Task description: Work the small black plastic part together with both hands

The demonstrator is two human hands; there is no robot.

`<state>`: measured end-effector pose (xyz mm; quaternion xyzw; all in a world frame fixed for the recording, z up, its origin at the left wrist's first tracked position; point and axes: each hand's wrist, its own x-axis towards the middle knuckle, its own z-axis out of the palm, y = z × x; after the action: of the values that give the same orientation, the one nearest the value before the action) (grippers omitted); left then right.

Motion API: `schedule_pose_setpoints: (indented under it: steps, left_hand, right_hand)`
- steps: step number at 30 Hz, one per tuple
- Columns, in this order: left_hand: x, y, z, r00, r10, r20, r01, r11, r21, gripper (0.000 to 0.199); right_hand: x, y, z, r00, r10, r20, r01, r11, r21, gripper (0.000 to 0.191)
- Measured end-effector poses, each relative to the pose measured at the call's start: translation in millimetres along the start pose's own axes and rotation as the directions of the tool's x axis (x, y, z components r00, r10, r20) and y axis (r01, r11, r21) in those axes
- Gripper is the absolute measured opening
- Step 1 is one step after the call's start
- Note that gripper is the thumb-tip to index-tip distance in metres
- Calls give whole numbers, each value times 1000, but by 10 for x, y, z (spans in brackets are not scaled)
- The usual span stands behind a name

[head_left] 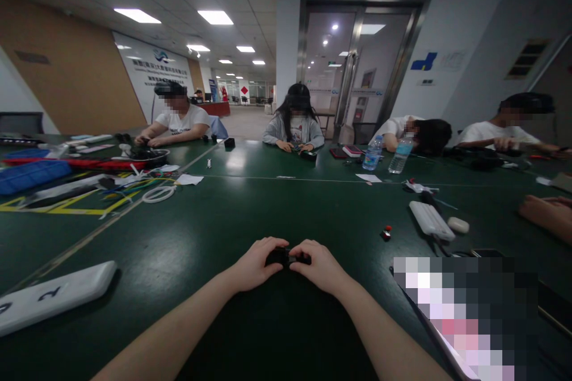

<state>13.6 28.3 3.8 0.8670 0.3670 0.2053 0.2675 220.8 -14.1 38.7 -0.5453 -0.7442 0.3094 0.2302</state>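
Close in front of me on the dark green table (250,208), my left hand (255,265) is closed round one end of a small black object (279,256). From the other side, my right hand (322,266) grips its right end between thumb and fingers. A lighter, shiny spot shows in the gap between the fingertips. The object is dark and partly covered by the fingers, so its exact kind cannot be made out, nor whether it is one piece or two.
To the right lie a small red-and-black item (386,233), a white power bank (431,220), a white earbud case (458,225) and a blurred-out screen (465,315). A long white case (62,294) lies left. Water bottles (401,156) stand farther off; several people sit around.
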Motion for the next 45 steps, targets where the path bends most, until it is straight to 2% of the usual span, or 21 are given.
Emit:
schedule_pose_setpoints:
  steps: [7,13,18,21,24,26,27,28,29,30,31,32,33,34,35,36,39,45]
  left_hand:
    - [8,29,-5,999,31,-20,-31,999,20,44]
    - [0,60,-31,995,100,11,-101,995,29,33]
    - [-8,78,-38,991,108,73,-117,985,126,33]
    - [-8,15,-75,990,105,91,-123,969,215,38]
    - [-31,-202,-224,1000,27,14,-30,946,322,39]
    - [-92,-419,-412,987,-120,-104,151,910,386,37]
    - [-142,-536,-527,961,-219,-168,270,878,396,36]
    - [-205,-649,-650,915,-324,-240,397,831,389,36]
    - [-279,-754,-774,845,-429,-319,527,766,368,37]
    - [-357,-845,-891,735,-541,-408,670,668,322,38]
    - [-436,-920,-995,588,-653,-478,802,546,241,40]
    - [-507,-977,-1079,430,-718,-547,894,424,146,42]
    - [-567,-1018,-1140,293,-752,-590,944,324,56,43]
    - [-612,-1044,-1178,198,-764,-614,966,259,-11,44]
    - [-641,-1059,-1196,151,-761,-631,971,233,-48,44]
    - [-654,-1066,-1197,137,-756,-640,971,230,-65,44]
    - [-642,-1077,-1155,169,-732,-660,960,275,-59,43]
    - [-631,-1111,-1125,182,-725,-664,950,304,-71,44]
  right_hand:
    - [13,20,18,1000,-13,-7,13,999,-34,18]
    - [35,24,39,1000,29,9,-28,999,-31,23]
    - [49,87,33,999,30,25,-29,999,-39,26]
    - [50,154,5,999,32,-9,-32,999,-5,27]
    - [67,259,-52,991,110,-79,-108,994,20,28]
    - [88,347,-100,976,180,-121,-176,984,38,28]
    - [100,392,-123,968,208,-138,-202,978,54,28]
    - [111,436,-145,961,230,-155,-221,972,73,28]
    - [122,477,-164,953,250,-173,-237,967,95,27]
    - [131,514,-180,943,268,-195,-250,962,114,27]
    - [139,546,-192,933,284,-219,-261,957,128,26]
    - [144,571,-201,923,299,-243,-273,952,136,25]
    - [148,590,-206,913,313,-263,-285,948,140,25]
    - [150,602,-208,904,324,-278,-295,945,142,24]
    - [151,607,-209,900,331,-285,-302,943,142,24]
    - [150,606,-210,898,334,-287,-305,942,142,24]
    - [145,585,-210,898,341,-278,-314,939,138,24]
    - [142,544,-223,900,359,-248,-339,933,118,25]
